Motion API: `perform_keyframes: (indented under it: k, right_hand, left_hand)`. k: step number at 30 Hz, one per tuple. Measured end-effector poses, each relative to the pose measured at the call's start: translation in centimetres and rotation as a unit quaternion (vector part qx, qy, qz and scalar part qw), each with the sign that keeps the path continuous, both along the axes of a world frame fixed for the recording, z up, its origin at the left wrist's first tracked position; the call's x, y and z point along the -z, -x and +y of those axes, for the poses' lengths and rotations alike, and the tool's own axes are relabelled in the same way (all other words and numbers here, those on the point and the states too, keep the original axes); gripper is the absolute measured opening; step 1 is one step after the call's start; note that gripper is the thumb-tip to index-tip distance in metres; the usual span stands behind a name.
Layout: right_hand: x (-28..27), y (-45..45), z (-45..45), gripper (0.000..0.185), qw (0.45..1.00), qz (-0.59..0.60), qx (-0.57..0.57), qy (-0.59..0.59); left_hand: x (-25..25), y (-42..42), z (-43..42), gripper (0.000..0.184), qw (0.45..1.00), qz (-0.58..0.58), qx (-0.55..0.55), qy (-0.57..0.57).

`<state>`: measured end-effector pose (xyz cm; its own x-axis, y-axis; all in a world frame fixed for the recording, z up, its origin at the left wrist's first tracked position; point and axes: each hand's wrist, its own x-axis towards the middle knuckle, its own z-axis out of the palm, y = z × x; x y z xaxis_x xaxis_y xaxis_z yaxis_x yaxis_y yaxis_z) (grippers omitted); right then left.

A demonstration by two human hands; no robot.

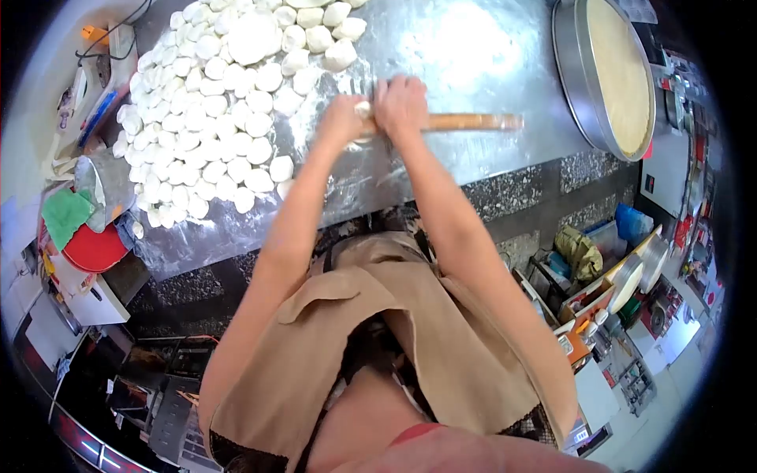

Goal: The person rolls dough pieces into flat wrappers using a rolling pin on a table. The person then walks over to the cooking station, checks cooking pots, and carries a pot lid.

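Observation:
My right hand (402, 106) is closed over a wooden rolling pin (477, 121), whose bare end sticks out to the right. Close beside it, my left hand (341, 120) has its fingers curled at a small pale piece of dough (363, 109), by the pin's left end. The hands partly cover this dough, and motion blurs the fingers a little. To the left, many floured dough pieces (213, 118) lie crowded on the metal worktop (441, 67). A larger flattened dough round (254, 38) rests on top of them.
A big round metal pan (579, 79) with a pale flat surface stands at the worktop's right end. Beyond the left edge are a green cloth (67, 211) and a red round container (95, 248). Crates with a yellowish bag (579, 254) sit low on the right.

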<state>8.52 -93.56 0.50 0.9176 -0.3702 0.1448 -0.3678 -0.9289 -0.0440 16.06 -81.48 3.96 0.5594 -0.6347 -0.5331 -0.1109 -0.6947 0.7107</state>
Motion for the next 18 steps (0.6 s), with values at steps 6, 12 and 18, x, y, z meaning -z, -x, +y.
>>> perform_keyframes:
  k: [6, 12, 18]
  right_hand:
    - [-0.7, 5.1, 4.7, 0.028, 0.991, -0.061, 0.083, -0.086]
    - [-0.7, -0.5, 2.6, 0.033, 0.977, 0.02, 0.136, -0.165]
    - [-0.3, -0.3, 3.1, 0.03, 0.972, -0.029, 0.179, -0.149]
  left_hand:
    - [4.8, 1.3, 4.7, 0.024, 0.983, 0.025, -0.102, 0.151]
    - [3.5, -1.5, 3.7, 0.022, 0.992, -0.091, -0.088, 0.028]
    - [3.3, 0.2, 2.9, 0.024, 0.973, -0.23, -0.012, -0.01]
